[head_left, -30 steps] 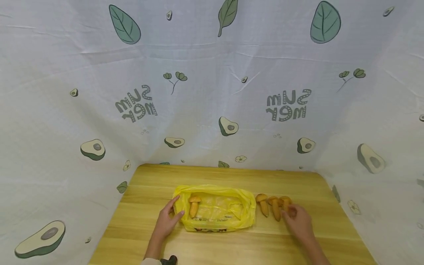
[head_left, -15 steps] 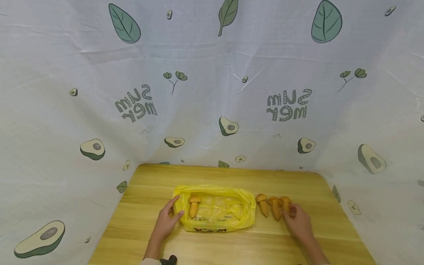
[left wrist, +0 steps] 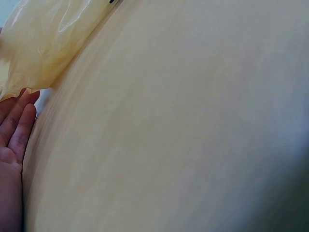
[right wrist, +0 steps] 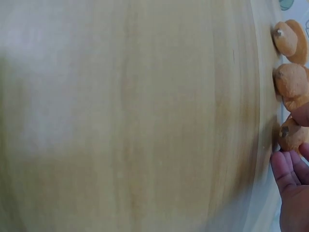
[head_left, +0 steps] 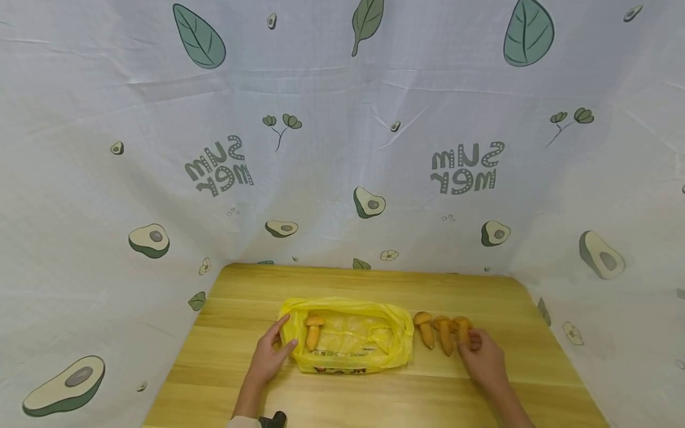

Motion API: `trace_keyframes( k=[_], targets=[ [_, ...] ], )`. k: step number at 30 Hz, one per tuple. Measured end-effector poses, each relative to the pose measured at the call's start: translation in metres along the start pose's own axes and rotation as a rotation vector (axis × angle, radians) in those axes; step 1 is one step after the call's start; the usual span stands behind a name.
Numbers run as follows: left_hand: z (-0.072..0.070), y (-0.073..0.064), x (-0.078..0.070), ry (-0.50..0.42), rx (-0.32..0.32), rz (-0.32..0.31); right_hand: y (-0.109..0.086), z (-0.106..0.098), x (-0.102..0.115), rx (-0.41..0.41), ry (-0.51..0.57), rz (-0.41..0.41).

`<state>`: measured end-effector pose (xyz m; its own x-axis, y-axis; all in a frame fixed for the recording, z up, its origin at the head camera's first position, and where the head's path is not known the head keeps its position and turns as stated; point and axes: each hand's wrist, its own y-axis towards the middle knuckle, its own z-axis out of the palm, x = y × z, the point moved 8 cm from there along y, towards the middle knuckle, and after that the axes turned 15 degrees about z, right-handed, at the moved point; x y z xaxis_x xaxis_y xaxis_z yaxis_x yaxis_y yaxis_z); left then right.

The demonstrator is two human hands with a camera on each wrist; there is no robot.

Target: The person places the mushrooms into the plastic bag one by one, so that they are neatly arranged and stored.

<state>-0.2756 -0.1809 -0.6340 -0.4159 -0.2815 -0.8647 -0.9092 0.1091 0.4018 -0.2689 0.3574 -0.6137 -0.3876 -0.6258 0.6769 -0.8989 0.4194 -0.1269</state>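
A yellow plastic bag (head_left: 369, 362) lies with its mouth spread wide on the wooden table, and one orange-brown mushroom (head_left: 313, 334) rests inside its left end. My left hand (head_left: 267, 355) holds the bag's left end, thumb at the near rim and fingers along the side; the left wrist view shows its fingertips (left wrist: 30, 112) right at the film. Right of the bag, three similar mushrooms stand in a row, caps away from me. My right hand (head_left: 484, 359) pinches the stem of the rightmost mushroom (head_left: 461, 324) between thumb and fingers, as the right wrist view also shows.
The left mushroom (head_left: 425, 330) of the row lies close to the bag's right end. Beside it, the middle mushroom (head_left: 445, 337) sits against the pinched one. A pale cloth (head_left: 332, 148) printed with leaves and avocados hangs behind the table (head_left: 374, 404).
My right thumb and fingers have closed in around the rightmost mushroom's stem. The left hand and the bag have stayed in place.
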Motion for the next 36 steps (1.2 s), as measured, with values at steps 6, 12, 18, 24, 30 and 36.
trace_keyframes(
  k=[6,12,18,24,30,36],
  targets=[
    [0.000,0.000,0.000,0.013,-0.018,-0.010,-0.004,-0.003,0.002,-0.017,0.016,-0.006],
    [-0.001,0.003,-0.023,0.029,-0.027,-0.003,-0.007,-0.005,0.004,-0.033,0.023,-0.022],
    [-0.004,0.004,-0.041,0.018,0.010,0.015,-0.010,-0.007,0.007,-0.023,0.020,-0.022],
    [-0.004,0.004,-0.040,0.023,0.018,0.023,-0.013,-0.010,0.014,-0.040,0.019,-0.041],
    [-0.003,0.005,-0.039,0.015,0.023,0.009,-0.016,-0.014,0.025,-0.065,0.049,-0.086],
    [-0.003,0.005,-0.038,0.022,0.030,0.007,-0.017,-0.017,0.033,-0.105,0.045,-0.126]
  ],
)
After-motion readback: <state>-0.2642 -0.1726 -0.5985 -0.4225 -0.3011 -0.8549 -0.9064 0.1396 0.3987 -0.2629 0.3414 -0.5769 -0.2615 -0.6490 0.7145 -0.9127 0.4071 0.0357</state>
